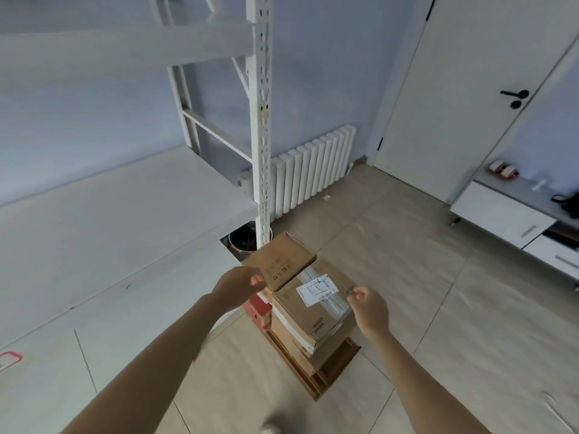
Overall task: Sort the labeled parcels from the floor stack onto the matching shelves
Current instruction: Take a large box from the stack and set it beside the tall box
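Hardly any sorting looks done: the white shelf (119,214) beside the stack shows bare where I can see it, and the parcels sit piled on the floor (407,292). I count about five boxes, one red. Both hands reach for the labeled top box (316,303); left hand (239,285) and right hand (368,305) have loosely curled fingers, holding nothing yet.

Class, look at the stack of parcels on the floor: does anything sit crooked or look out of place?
Yes. The stack is untidy: the labelled box sits turned at an angle to the boxes beneath, and the plain box beside it tilts, overhanging the red box. Nothing looks spilled or torn.
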